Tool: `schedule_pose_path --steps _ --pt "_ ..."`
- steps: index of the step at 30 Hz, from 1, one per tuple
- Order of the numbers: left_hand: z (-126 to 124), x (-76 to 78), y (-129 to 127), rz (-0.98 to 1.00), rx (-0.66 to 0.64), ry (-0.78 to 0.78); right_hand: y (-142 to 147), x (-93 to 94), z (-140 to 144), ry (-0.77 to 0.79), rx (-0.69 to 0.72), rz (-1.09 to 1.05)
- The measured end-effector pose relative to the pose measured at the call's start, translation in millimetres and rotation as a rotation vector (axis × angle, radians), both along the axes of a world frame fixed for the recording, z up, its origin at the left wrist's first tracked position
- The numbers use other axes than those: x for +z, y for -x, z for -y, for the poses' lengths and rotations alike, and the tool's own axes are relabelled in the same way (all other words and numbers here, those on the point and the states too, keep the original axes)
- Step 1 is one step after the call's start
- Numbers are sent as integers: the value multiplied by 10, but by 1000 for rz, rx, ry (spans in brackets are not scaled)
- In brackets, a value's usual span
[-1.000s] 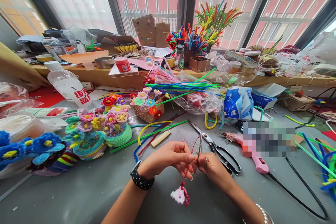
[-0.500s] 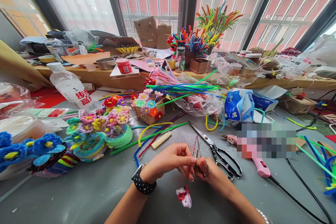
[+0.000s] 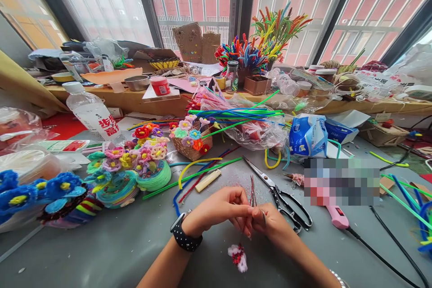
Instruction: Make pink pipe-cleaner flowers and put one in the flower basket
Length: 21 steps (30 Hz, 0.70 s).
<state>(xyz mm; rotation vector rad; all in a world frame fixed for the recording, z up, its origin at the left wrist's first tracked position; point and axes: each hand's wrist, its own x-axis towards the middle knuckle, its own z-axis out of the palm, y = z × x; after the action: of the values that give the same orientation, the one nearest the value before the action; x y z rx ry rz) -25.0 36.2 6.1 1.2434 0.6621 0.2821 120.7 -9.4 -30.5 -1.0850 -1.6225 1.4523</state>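
My left hand [image 3: 224, 209], with a dotted watch band at the wrist, is pinched on a thin red pipe cleaner [image 3: 251, 185] at the middle of the table. Against it, my right hand [image 3: 268, 220] is closed around small scissors [image 3: 254, 195]; a finger passes through a handle loop, and the narrow blades point away beside the red strand. Just below both hands is a small fuzzy pink-and-red flower [image 3: 238, 256]; whether it hangs from the strand is hard to see. Large black-handled scissors [image 3: 276, 193] lie right of my hands.
A cream lighter-like stick [image 3: 208, 181] and green pipe cleaners [image 3: 189, 179] lie ahead of my left hand. Pipe-cleaner flowers [image 3: 148, 148] stand left. At right are a pink glue gun [image 3: 337, 217] with its cord and a blue tissue pack [image 3: 308, 135]. A water bottle [image 3: 92, 110] leans back left.
The small scissors' blades, spread before, are now nearly together at the red strand. My right hand has come closer to my left. The pink-and-red flower has turned and dropped slightly.
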Motion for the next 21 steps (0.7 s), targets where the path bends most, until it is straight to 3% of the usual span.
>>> schedule_pose_path --steps 21 --pt "-3 9 1 -26 14 29 32 13 6 -16 -7 -60"
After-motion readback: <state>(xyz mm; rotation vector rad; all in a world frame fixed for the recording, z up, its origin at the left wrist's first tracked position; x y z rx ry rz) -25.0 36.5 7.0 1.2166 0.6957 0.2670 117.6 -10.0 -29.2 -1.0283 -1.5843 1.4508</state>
